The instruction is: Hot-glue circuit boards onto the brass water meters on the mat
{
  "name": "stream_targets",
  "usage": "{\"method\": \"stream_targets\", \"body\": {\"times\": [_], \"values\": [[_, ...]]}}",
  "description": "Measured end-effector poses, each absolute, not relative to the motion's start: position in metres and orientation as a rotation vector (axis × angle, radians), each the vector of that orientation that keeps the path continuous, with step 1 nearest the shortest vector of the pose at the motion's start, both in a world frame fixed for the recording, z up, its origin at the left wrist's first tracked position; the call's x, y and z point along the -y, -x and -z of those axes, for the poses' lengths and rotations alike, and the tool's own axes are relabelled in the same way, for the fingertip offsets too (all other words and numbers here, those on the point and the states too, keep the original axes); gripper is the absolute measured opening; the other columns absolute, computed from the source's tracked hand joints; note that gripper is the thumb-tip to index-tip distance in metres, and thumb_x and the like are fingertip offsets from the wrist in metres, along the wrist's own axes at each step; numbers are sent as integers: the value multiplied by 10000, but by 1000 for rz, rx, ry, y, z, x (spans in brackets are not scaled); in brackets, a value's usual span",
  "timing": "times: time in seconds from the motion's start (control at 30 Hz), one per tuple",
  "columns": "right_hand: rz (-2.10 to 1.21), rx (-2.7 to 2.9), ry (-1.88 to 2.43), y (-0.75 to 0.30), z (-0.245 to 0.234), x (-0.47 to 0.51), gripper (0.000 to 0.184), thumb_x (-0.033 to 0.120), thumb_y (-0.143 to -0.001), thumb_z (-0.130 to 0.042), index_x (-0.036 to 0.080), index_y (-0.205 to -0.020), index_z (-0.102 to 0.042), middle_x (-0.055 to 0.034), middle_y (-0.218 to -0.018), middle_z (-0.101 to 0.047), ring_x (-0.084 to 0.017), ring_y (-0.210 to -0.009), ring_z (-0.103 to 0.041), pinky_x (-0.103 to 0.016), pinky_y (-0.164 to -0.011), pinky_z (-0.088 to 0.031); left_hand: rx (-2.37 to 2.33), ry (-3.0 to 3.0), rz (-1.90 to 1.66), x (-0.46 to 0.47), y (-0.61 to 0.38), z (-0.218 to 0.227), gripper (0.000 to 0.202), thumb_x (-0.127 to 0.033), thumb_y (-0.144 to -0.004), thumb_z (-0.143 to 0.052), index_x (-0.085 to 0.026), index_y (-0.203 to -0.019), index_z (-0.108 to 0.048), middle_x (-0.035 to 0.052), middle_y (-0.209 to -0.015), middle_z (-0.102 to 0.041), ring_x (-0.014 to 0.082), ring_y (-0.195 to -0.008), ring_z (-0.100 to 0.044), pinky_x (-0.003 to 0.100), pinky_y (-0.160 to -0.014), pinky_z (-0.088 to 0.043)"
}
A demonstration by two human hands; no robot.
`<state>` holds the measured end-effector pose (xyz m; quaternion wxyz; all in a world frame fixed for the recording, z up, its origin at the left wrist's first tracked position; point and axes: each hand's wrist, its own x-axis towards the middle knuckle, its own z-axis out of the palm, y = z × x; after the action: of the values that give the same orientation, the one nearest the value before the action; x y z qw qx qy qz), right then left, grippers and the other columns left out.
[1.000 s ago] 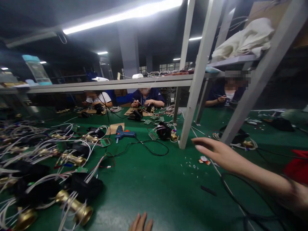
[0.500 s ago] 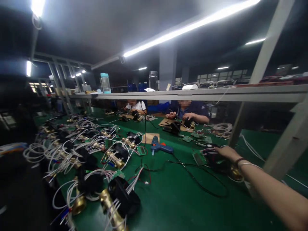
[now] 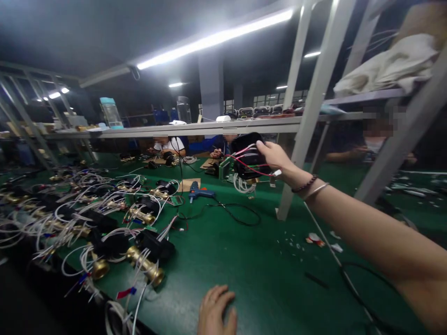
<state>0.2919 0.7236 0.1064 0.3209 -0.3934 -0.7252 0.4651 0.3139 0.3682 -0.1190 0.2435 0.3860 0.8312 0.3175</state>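
My right hand is stretched far forward and closed round a black wired unit, held in the air above the green table. White and red wires and a small green circuit board dangle from the unit. My left hand rests flat on the table at the near edge, fingers lying loosely apart, holding nothing. A blue glue gun lies on the table below and left of the raised unit, with its black cable looping to the right.
Several brass-and-black wired units cover the table's left side. A white shelf post stands just right of my right hand, under a long shelf. Other people work across the table. Small scraps lie at right.
My right hand reached the black wired unit on the table, closed on it and lifted it up. My left hand has come further onto the table. The view swung left, then back.
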Motion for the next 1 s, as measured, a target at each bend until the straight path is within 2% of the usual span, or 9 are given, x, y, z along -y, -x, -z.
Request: {"method": "stream_targets", "body": {"times": [0.1,0.2,0.37,0.53,0.6,0.67,0.77,0.9,1.0], "values": [[-1410,1834,913,-316,-143,-686,332,310,-964,-393,32,-896,-562,-49,-767,-568,-51,-598,-480,-140,-575,-381,-1981,-596,-1201,-400,-307,103,684,-248,-737,-598,-118,-1371,-376,151,-1396,-365,270,-1283,-358,430,-1080,-280],[-1812,1559,671,-339,-157,-656,360,354,-967,-392,42,-962,-572,-55,-779,-580,-61,-589,-510,-161,-577,-431,-1545,-170,-1591,-436,-306,74,829,-314,-800,-620,-274,-1445,-100,96,-1487,-186,263,-1297,-341,398,-943,-443],[-2256,1080,768,-382,-137,-618,354,339,-955,-428,84,-1165,-555,-70,-889,-611,-98,-694,-584,-219,-691,-499,-1175,269,-1921,-447,-310,26,420,-122,-905,-427,-208,-1313,-373,77,-1205,-522,148,-891,-616,278,-675,-546],[-2449,693,1308,-424,-76,-572,238,228,-921,-475,101,-1097,-574,-58,-830,-623,-140,-647,-591,-263,-617,-496,-1605,221,-1713,-408,-294,17,379,-62,-843,-486,-141,-1213,-479,-33,-660,-445,33,-436,-410,112,-340,-298],[-2463,590,1467,-434,-51,-554,203,192,-916,-462,83,-1053,-565,-59,-773,-617,-152,-594,-575,-284,-572,-484,-1873,-15,-1478,-397,-283,24,422,-131,-841,-498,-136,-1261,-459,27,-798,-532,82,-545,-505,164,-407,-390],[-2440,491,1574,-441,-32,-537,171,175,-912,-457,62,-1002,-550,-62,-748,-608,-144,-564,-559,-273,-546,-471,-2263,-388,-1092,-387,-277,34,465,-197,-818,-525,-95,-1270,-483,160,-1130,-535,223,-899,-591,323,-691,-516],[-2348,414,1559,-447,-16,-517,151,184,-893,-510,62,-982,-518,-69,-840,-612,-112,-616,-565,-223,-551,-466,-2632,-967,-535,-372,-281,47,482,-249,-795,-528,-37,-1227,-549,245,-1395,-315,390,-1300,-289,515,-1046,-271],[-2209,360,1477,-456,-2,-496,357,214,-798,-635,133,-1091,-449,-49,-1028,-588,-120,-799,-582,-206,-607,-491,-2293,-1360,-571,-357,-302,46,522,-296,-842,-403,-95,-1317,-484,139,-1460,-254,304,-1377,-154,493,-1107,-176],[-2202,326,1394,-465,7,-481,709,351,-557,-816,156,-1121,-433,-54,-1092,-564,-173,-892,-567,-238,-646,-507,-1884,-1144,-843,-365,-311,38,625,-376,-854,-386,-71,-1399,-351,106,-1459,-265,227,-1374,-201,403,-1138,-158]]}}
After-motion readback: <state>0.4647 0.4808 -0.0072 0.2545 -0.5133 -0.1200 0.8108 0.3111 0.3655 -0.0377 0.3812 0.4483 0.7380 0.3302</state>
